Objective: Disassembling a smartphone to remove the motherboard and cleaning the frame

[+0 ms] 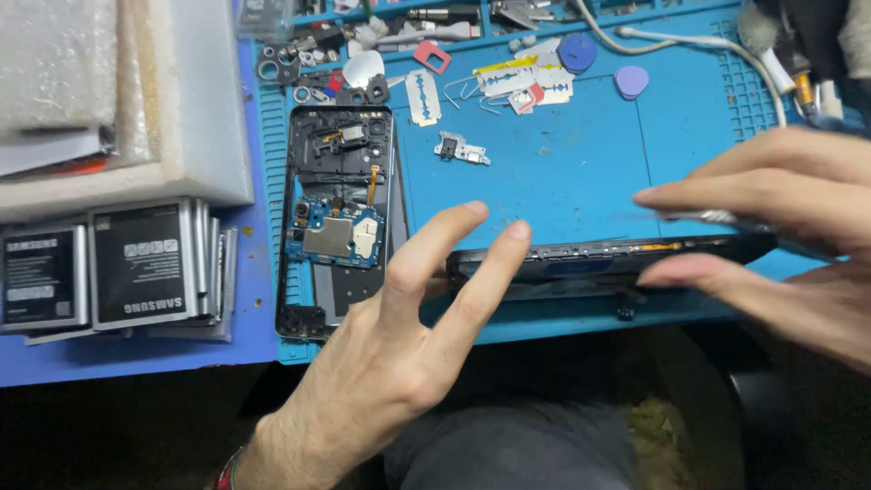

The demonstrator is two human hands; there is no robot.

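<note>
right hand point(780, 227) motion-blurred and cut off at frame edge, slim tool point(717, 218) under its fingers mostly hidden, battery stack point(54, 277) cropped left, tray parts point(435, 14) cut off on top

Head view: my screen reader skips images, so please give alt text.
Two bare hands, left hand and right hand, hold a dark flat phone panel edge-on over a blue work mat; an opened phone frame with exposed circuit board lies left.

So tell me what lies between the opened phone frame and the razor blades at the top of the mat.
In the head view, a small loose circuit part lies on the blue mat, between the opened phone frame and the razor blades; otherwise bare mat.
</note>
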